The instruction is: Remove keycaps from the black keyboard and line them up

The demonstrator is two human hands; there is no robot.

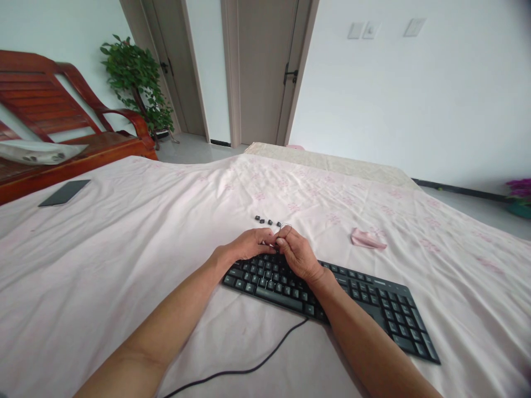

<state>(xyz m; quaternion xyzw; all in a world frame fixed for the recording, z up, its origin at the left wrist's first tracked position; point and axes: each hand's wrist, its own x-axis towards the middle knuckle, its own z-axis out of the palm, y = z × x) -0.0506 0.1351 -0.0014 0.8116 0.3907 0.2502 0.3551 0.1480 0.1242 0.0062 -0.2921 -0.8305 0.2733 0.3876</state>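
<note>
While both hands meet over the far edge of the keyboard (332, 298) on the bed (124, 265), the left hand (249, 244) and right hand (299, 255) press their fingers together, pinching a small wire tool (285, 226). Just beyond the fingers lie loose keycaps (267, 221). The key lettering is too small to read.

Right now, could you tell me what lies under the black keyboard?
The keyboard rests on a pale pink bedsheet; its cable trails forward. Both hands, left and right, cover its top rows. What lies beneath it is hidden.
</note>
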